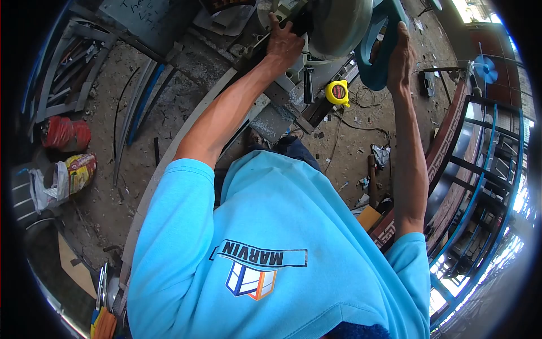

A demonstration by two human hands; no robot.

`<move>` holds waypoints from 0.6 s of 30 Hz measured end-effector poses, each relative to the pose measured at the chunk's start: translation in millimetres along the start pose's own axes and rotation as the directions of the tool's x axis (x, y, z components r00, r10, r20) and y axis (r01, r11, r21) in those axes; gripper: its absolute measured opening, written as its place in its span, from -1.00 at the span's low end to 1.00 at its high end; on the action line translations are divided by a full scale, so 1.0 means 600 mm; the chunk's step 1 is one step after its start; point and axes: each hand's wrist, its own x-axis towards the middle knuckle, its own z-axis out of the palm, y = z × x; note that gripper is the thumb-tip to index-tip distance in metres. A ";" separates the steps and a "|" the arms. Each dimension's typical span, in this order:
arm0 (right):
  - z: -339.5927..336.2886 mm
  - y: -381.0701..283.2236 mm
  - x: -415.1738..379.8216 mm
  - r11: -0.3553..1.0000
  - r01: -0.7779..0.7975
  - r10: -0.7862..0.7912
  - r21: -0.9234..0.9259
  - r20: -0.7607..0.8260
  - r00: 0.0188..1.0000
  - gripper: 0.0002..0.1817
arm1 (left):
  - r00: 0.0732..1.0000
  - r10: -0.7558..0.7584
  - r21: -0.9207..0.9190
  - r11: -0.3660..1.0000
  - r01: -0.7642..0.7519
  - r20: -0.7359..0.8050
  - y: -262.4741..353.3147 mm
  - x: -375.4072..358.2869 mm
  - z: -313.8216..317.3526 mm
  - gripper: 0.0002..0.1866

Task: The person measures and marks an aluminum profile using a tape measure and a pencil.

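Observation:
My right hand (401, 56) is closed round the teal handle (375, 70) of a cutting machine, at the top right of centre. Beside the handle is the machine's large round blade guard (341, 28). To the left of the guard, my left hand (284, 45) is at the machine's base, one finger stretched forward and the others bent over a dark part; what they grip is hidden. A yellow tape measure (337, 92) lies just below the guard, between my forearms.
Curved metal strips (148, 101) and red bundles (66, 134) lie at the left. Metal scraps (76, 70) fill a rack at upper left. A blue-and-black metal frame (485, 175) stands at the right, near a blue fan (485, 69). Cables and debris litter the floor.

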 end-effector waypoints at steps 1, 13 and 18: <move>-0.001 0.002 0.000 1.000 0.011 -0.011 0.009 0.006 1.000 -0.49 | 1.000 -0.003 -0.004 1.000 0.002 -0.008 0.000 0.000 0.000 -0.82; 0.014 0.029 -0.011 0.996 0.051 -0.046 0.070 -0.075 0.996 -0.39 | 0.998 -0.005 0.031 1.000 0.007 -0.066 0.004 -0.007 0.010 -0.82; -0.023 -0.150 0.058 0.971 -0.197 0.196 -0.133 -0.021 0.980 -0.41 | 1.000 -0.011 0.041 0.999 0.011 -0.001 0.003 0.003 0.020 -0.84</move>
